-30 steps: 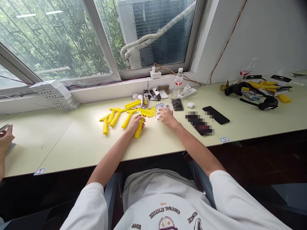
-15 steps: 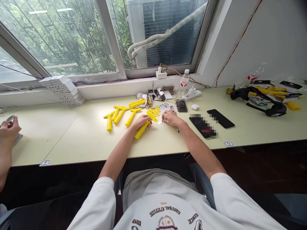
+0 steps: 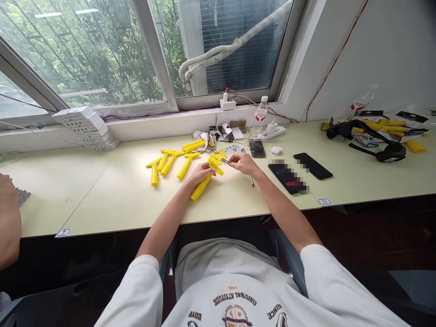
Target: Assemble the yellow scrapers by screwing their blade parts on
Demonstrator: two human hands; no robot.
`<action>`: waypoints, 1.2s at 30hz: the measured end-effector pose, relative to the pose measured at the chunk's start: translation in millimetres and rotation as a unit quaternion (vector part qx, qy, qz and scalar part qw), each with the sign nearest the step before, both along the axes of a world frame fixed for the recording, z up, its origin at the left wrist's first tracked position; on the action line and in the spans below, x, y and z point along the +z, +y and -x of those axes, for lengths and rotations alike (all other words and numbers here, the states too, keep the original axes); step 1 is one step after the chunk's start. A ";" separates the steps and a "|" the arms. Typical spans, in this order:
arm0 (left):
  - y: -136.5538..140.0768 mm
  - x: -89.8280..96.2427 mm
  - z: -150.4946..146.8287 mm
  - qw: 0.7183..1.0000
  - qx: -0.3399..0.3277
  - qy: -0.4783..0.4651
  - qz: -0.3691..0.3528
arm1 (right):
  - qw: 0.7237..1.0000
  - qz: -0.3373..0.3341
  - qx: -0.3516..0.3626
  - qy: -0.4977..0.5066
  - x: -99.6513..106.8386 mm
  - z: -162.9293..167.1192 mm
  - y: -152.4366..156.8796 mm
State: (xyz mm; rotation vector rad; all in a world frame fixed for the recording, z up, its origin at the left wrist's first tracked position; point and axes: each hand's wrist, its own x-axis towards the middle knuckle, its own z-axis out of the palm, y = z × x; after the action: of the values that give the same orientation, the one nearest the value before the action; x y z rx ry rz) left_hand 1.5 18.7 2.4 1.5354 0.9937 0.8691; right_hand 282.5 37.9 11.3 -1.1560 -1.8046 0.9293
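Observation:
My left hand [image 3: 200,173] is closed round a yellow plastic scraper [image 3: 200,188], gripping it just below the wide head; its handle points toward me. In my right hand [image 3: 241,164] a small thin metal blade [image 3: 225,161] is pinched between the fingertips, close to the scraper's head. Under the right wrist lies a slim screwdriver [image 3: 252,181], partly covered. Flat yellow plastic pieces [image 3: 222,153] lie just behind the scraper. Left of my left hand, several more yellow scrapers [image 3: 184,167] rest on the table.
Two dark phones [image 3: 312,166] [image 3: 288,178] and a white earphone case [image 3: 276,150] lie to the right. A water bottle [image 3: 260,117] and power strip [image 3: 274,132] stand at the back. A black headset strap [image 3: 371,136] is far right. A co-worker's hand [image 3: 8,213] is at far left.
My right hand has lifted the blade from near the tabletop to beside the scraper's head. My left hand keeps its grip. The co-worker's hand has come lower and nearer.

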 end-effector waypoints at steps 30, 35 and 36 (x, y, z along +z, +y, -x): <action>-12.4 7.8 -4.4 0.997 -0.073 0.016 0.026 | 0.987 0.120 0.061 0.088 -20.5 39.9 -12.4; -16.1 13.3 -5.3 0.997 -0.066 0.023 0.025 | 0.986 0.123 0.074 0.080 -26.0 40.4 -10.2; -15.9 13.1 -5.4 0.997 -0.068 0.023 0.024 | 0.986 0.121 0.079 0.078 -26.2 40.6 -10.6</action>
State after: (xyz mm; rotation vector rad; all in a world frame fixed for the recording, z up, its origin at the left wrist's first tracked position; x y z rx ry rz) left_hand 6.9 2.9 15.5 1.5683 0.9245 0.7122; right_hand 241.9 27.3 -14.9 -1.0634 -1.7081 1.3255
